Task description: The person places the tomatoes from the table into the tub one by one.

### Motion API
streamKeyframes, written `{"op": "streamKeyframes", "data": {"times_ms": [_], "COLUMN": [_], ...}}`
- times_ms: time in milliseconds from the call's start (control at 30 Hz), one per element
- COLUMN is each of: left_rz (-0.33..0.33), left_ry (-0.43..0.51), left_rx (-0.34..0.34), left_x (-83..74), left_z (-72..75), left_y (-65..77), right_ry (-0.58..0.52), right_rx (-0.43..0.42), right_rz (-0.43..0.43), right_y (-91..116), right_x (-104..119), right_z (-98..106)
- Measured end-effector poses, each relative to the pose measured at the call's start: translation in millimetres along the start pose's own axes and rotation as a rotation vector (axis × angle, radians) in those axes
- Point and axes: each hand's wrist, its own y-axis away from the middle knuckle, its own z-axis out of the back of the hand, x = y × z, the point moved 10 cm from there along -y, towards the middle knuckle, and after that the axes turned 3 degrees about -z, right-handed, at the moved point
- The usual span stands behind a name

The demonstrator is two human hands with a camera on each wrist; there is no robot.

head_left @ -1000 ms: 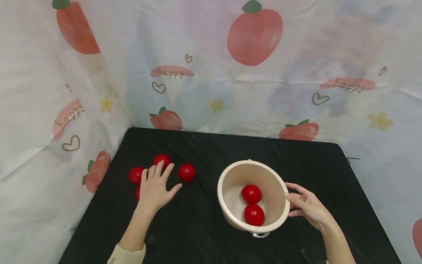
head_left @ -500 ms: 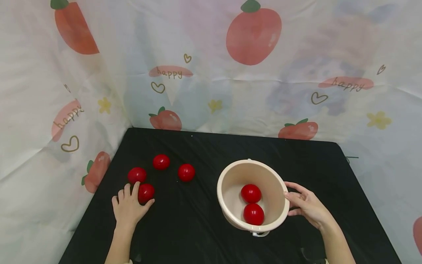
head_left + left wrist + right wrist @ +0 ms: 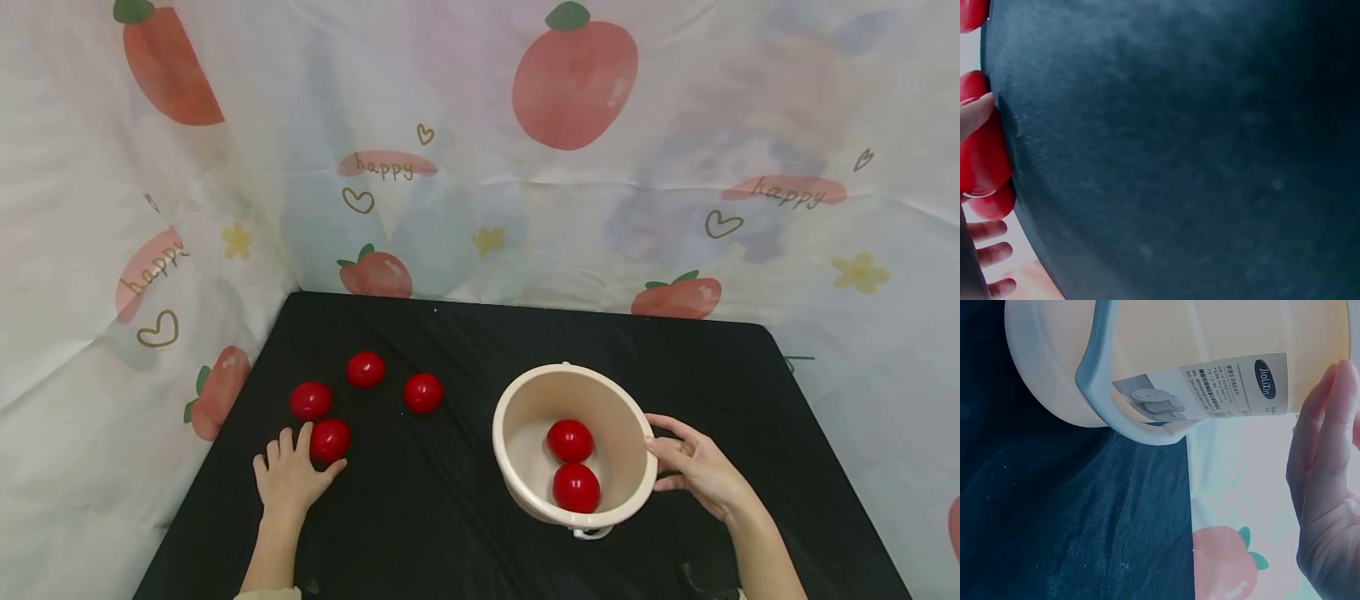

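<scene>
My left hand (image 3: pixel 288 477) is at the left of the black table with its thumb and index finger on either side of a glossy red ball (image 3: pixel 331 440). In the left wrist view the thumb (image 3: pixel 975 115) lies against this red ball (image 3: pixel 984 159), while the other fingers stretch out past it. My right hand (image 3: pixel 701 467) pinches the rim of a cream plastic bucket (image 3: pixel 517 492), thumb at the rim and fingers along the outside. Two red balls (image 3: pixel 570 441) lie inside the bucket. The right wrist view shows the bucket's side with a printed label (image 3: pixel 1235 387).
Close to the left hand lie more red balls: one (image 3: pixel 311 401) just behind the held ball, another (image 3: pixel 366 369) farther back, and a third (image 3: pixel 423 393) toward the bucket. The bucket's pale handle (image 3: pixel 1100 381) hangs at its side. A printed cloth (image 3: pixel 465 167) rises behind the black table (image 3: pixel 450 517).
My left hand has moved left and toward me, from over the far balls to the nearest one, then stayed there. The right hand and bucket have kept their place.
</scene>
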Motion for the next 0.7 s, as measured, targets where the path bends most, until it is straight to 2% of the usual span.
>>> {"op": "streamKeyframes", "data": {"times_ms": [367, 533, 700], "left_rz": [0.014, 0.015, -0.002], "left_ry": [0.03, 0.055, 0.043], "left_rx": [-0.01, -0.027, -0.045], "left_x": [3.6, 2.7, 0.4], "left_z": [-10.8, -10.6, -8.2], "left_y": [-4.6, -5.5, -6.5], "right_ry": [0.01, 0.012, 0.01], "right_rx": [0.0, 0.007, 0.008], "right_rz": [-0.002, -0.001, -0.003], "right_y": [-1, -1, -1], "right_x": [-3, -4, -3], "right_z": [2, 1, 1]}}
